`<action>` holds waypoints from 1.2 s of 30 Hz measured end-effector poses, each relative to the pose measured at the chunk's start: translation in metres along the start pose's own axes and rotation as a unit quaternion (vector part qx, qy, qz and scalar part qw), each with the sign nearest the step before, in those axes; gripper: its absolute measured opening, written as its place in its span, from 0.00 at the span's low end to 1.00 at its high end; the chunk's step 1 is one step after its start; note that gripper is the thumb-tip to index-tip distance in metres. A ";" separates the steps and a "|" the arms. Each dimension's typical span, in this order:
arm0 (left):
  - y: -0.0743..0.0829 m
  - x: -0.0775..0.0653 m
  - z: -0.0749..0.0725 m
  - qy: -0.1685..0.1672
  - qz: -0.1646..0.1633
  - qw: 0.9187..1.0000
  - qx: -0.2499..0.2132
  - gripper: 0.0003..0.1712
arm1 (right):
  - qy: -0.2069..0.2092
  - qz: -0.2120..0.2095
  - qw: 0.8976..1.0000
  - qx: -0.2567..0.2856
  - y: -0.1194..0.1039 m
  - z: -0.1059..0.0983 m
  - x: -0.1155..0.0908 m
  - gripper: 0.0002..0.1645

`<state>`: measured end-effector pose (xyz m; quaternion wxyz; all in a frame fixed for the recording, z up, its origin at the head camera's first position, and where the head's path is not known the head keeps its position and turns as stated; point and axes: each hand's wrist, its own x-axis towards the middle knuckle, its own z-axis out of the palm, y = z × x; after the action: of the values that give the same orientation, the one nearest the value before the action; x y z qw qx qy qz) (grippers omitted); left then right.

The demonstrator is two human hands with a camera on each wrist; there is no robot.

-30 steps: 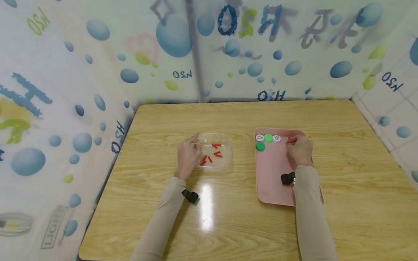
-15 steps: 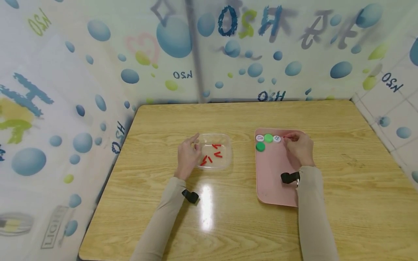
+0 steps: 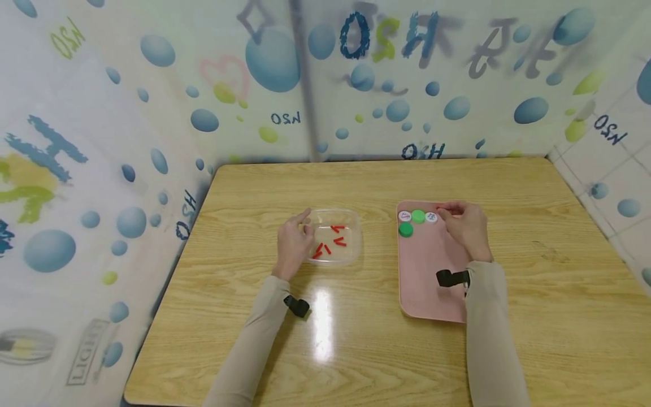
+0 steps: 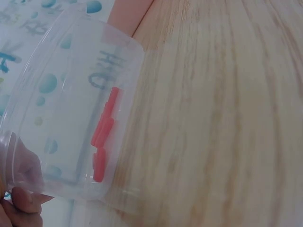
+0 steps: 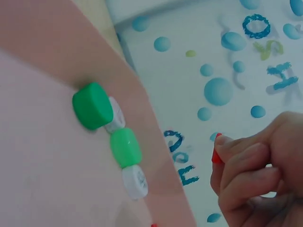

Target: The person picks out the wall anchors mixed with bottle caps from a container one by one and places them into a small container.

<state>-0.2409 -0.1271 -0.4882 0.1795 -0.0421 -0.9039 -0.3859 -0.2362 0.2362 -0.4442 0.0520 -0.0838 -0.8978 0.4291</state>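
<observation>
My left hand (image 3: 294,243) pinches the left wall of a clear plastic container (image 3: 358,240), thumb on the inner side. Several short red sticks (image 4: 101,132) lie on its floor. Over the far right part of a pink tray (image 3: 427,282), my right hand (image 3: 467,229) holds a small red stick (image 5: 217,149) between thumb and fingertip, raised off the tray. Left of that hand, a white cap (image 3: 404,216), a light green cap (image 3: 418,216) and another white cap (image 3: 431,217) form a row. A dark green cap (image 3: 405,229) sits in front of the leftmost.
Both the container and the tray stand on a wooden table (image 3: 254,186), with a gap of bare wood between them. Printed wall sheeting (image 3: 351,107) rises behind the table's far edge. At the right wrist view's bottom edge, a red bit (image 5: 154,225) shows in the tray.
My right hand has shifted slightly left and lifted with the red stick, which now shows near the tray's far rim. My left hand and the container stay where they were.
</observation>
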 end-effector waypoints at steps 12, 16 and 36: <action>-0.003 0.001 -0.002 -0.002 -0.001 1.000 -0.004 0.27 | -0.048 0.002 0.998 0.032 -0.039 0.002 -0.006 0.25; -0.003 0.000 -0.003 -0.005 -0.004 1.000 -0.016 0.27 | -0.050 -0.011 0.998 0.034 -0.046 0.010 -0.003 0.23; -0.001 -0.001 -0.004 -0.005 -0.008 1.000 -0.009 0.28 | -0.070 -0.121 0.989 0.051 -0.069 0.045 0.006 0.15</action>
<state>-0.2394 -0.1299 -0.4866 0.1709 -0.0383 -0.9017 -0.3953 -0.2566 0.1605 -0.4190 0.0450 0.0585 -0.8796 0.4700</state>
